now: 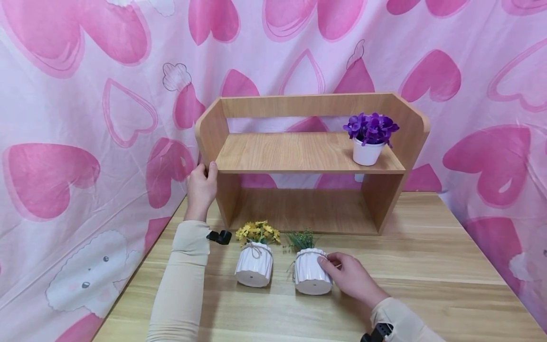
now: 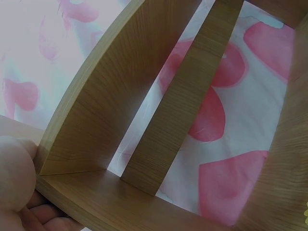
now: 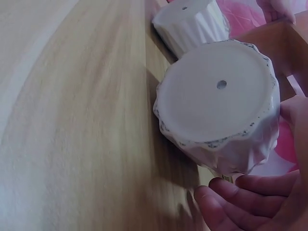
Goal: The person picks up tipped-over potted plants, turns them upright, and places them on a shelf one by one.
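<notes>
1. Left hand (image 1: 202, 190) grips the wooden shelf (image 1: 290, 153) by its left edge.
2. Right hand (image 1: 352, 276) has fingers round the green-plant pot (image 1: 312, 271), tipped sideways, near side of the shelf.
3. Yellow-flower pot (image 1: 253, 265)'s just left, tipped too.

Right hand (image 1: 352, 276): bare counter (image 1: 453, 270) to its right; green-plant pot (image 1: 313, 271) in its grip, yellow-flower pot (image 1: 254, 265) farther left, slim gap between. Ahead: shelf's (image 1: 290, 151) lower bay, front open; higher up, purple-flower pot (image 1: 368, 151) in the way. Left hand (image 1: 202, 191): shelf touching, curtain (image 1: 51, 183) near on its left.
</notes>
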Demonstrator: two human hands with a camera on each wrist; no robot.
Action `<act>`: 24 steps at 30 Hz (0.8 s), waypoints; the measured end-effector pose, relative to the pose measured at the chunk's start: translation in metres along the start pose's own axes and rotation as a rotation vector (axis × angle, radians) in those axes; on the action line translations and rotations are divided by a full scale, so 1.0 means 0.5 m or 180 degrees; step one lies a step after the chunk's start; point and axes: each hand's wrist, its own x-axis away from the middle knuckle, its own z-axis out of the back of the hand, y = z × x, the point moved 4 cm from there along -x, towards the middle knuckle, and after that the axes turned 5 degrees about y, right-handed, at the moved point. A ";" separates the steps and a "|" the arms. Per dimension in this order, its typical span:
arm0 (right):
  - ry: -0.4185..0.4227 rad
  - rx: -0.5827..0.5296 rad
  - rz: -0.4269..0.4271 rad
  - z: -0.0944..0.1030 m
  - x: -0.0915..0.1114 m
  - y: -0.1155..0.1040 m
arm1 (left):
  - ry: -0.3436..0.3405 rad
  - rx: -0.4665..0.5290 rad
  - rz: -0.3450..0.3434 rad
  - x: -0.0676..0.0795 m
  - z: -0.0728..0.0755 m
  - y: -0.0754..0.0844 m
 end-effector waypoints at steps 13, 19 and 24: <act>-0.0147 -0.0355 -0.0358 -0.025 0.009 -0.004 | -0.0044 0.0034 0.0065 0.001 -0.001 -0.001; -0.0122 -0.0252 -0.0416 -0.027 0.010 -0.012 | -0.0058 0.0053 0.0075 0.002 -0.002 -0.003; -0.0124 -0.0299 -0.0435 -0.027 0.008 -0.013 | -0.0026 0.0038 0.0048 0.002 -0.002 -0.001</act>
